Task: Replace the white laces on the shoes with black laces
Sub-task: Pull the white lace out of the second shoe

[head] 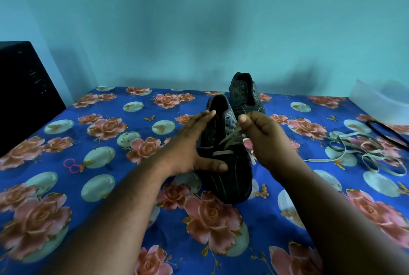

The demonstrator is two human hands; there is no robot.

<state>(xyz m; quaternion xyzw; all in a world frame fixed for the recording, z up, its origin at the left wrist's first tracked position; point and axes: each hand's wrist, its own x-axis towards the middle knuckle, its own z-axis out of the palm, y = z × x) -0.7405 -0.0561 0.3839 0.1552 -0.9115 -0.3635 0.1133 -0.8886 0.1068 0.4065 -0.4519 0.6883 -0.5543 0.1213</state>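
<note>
On the far left a black box point(24, 93) stands at the edge of the bed. A flowery blue bedsheet point(124, 186) covers the bed, and two small pink rings point(72, 165) lie on it.

Next comes the left hand point(194, 146). Its fingers are straight and it presses on the side of the near shoe point(225, 164), with the thumb across the toe part, to keep the shoe from sliding. The near shoe is dark and sits in the middle of the bed. Only a bit of white lace point(223, 153) is left in the lowest holes.

The right hand point(263, 139) is curled and pinches that lace between thumb and finger, lifting it up from the shoe. The far shoe point(245, 97) stands just behind, and I see no lace in it.

On the right lies a loose white lace point(363, 153) in a heap, with a black lace point(385, 130) beside it and a clear plastic tub point(380, 102) behind.

I think the step now is taking out the last white lace. The next move needs a steady pull through the last holes while the left hand holds the shoe down.
</note>
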